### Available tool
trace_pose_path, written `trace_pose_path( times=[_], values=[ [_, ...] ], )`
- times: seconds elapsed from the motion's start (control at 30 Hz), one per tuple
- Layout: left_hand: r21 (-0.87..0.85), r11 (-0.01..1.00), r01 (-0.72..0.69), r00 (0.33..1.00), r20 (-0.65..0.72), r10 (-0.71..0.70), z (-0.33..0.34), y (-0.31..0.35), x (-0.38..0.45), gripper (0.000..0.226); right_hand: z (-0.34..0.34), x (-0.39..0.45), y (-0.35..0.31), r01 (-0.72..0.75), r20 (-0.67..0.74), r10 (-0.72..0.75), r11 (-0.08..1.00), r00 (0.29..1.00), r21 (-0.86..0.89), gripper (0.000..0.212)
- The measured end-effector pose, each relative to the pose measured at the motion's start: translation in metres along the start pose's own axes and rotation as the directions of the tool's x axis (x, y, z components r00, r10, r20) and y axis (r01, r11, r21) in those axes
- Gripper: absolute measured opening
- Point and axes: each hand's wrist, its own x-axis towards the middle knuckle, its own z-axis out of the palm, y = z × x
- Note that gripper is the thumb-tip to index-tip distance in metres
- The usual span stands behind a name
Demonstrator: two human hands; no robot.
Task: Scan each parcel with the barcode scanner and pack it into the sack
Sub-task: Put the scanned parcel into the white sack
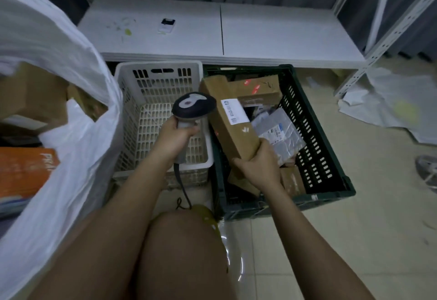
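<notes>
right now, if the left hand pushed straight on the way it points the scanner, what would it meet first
Probably the long cardboard parcel held by the right hand; the left hand aims the barcode scanner toward it, though depth is unclear.

Parcel sorting or dispatch room, small-scale; pale tiled floor (354, 240); white slotted-angle metal shelving (387, 39) at 2 o'clock; low white table (272, 37) at 12 o'clock, grey curtain behind it; dark green plastic crate (316, 148) at 1 o'clock, filled with labelled cardboard and plastic-wrapped parcels; empty white lattice basket (163, 110) beside it; large white sack (78, 148) at 9 o'clock, boxes inside; handheld barcode scanner (192, 108) in use.
</notes>
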Motion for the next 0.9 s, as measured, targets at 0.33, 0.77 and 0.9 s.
trace_pose_path(
  times=[0.33, 0.77, 0.9],
  values=[
    [0.047, 0.999, 0.020, 1.000, 0.000, -0.020, -0.053, -0.011, -0.009, 0.032, 0.039, -0.007, -0.025, 0.188, 0.044, -0.184, 0.923, 0.982, -0.336, 0.097],
    [0.008, 0.999, 0.040, 0.999, -0.002, -0.040, -0.059, -0.017, -0.007, 0.024, 0.018, 0.014, -0.040, -0.078, 0.296, 0.087, 0.996, 0.951, -0.042, 0.094],
    [0.020, 0.999, 0.033, 0.999, 0.003, -0.033, -0.056, -0.017, -0.010, 0.027, 0.022, 0.012, -0.032, -0.189, 0.378, 0.113, 0.967, 0.919, 0.170, 0.089]
  ],
)
